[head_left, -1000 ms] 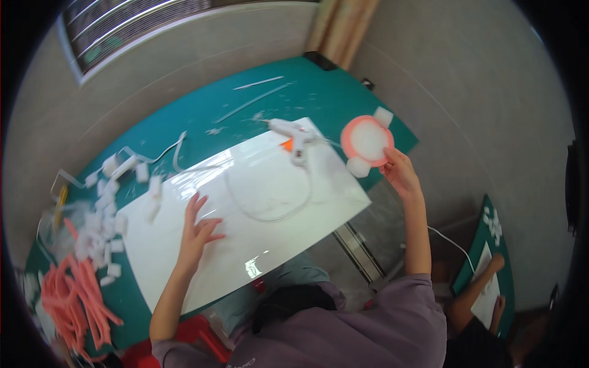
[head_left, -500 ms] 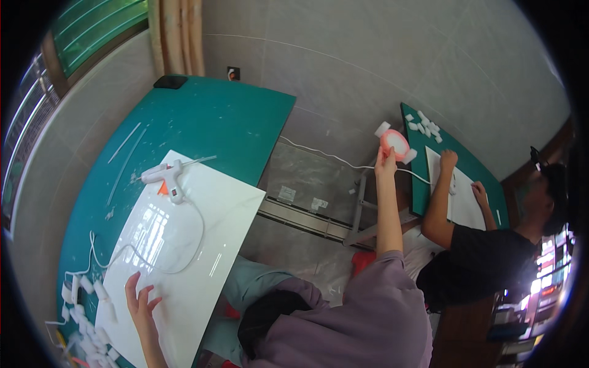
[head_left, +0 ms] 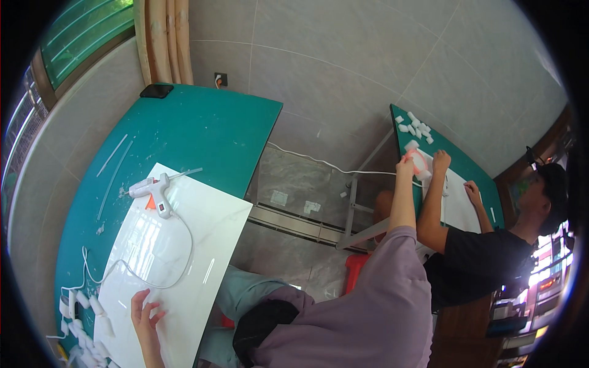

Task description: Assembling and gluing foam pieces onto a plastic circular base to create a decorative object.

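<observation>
My right hand [head_left: 404, 164] is stretched far out to the right, its fingers closed on a pink ring-shaped piece [head_left: 419, 161]. White foam blocks [head_left: 411, 146] sit at the ring's edge. It is over or at the near edge of the second table, close to another person's hand [head_left: 441, 161]; whether they touch, I cannot tell. Above the glossy white board [head_left: 202, 279] my left hand [head_left: 145, 319] has its fingers apart and empty. A white hot glue gun [head_left: 158, 195] with a clear glue stick in its back lies on that board, farther from me.
Small white foam pieces [head_left: 80, 331] lie heaped at the lower left beside the board. The glue gun's white cord [head_left: 189, 245] loops across it. A phone [head_left: 157, 91] rests at the green table's far corner. Between the tables, a white cable [head_left: 331, 163] spans the gap, and a red stool [head_left: 354, 273] stands below.
My right hand has carried the pink ring farther right, toward the other person's table and hand. The left hand stays over the white board. The whole view has shifted slightly.
</observation>
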{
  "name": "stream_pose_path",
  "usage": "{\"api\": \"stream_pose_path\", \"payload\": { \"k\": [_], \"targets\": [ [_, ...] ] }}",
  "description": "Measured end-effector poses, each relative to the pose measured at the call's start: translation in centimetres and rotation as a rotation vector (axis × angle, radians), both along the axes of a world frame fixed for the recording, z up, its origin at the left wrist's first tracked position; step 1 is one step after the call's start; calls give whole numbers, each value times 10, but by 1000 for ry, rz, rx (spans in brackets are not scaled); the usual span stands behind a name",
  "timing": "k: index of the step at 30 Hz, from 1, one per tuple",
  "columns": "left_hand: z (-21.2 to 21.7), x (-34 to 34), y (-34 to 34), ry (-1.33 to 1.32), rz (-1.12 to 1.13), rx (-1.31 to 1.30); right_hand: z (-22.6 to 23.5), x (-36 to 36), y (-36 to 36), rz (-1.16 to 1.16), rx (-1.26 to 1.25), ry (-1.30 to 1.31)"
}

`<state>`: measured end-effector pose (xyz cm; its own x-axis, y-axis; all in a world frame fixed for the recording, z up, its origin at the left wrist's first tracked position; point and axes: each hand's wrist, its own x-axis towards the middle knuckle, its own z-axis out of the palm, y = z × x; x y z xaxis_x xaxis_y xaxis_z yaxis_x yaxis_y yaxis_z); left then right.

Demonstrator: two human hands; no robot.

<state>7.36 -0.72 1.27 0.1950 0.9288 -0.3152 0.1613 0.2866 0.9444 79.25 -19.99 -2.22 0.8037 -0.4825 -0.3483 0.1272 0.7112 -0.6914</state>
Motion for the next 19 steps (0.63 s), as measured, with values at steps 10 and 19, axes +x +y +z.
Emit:
{"api": "stream_pose_path", "payload": {
  "k": [10, 19],
  "targets": [
    [0, -1, -5, -61, 2, -52, 2, -3, 26, 25, -310, 157],
    [4, -49, -9, -35, 11, 1, 91, -223, 219, 1022, -2214, -713]
  ]
}}
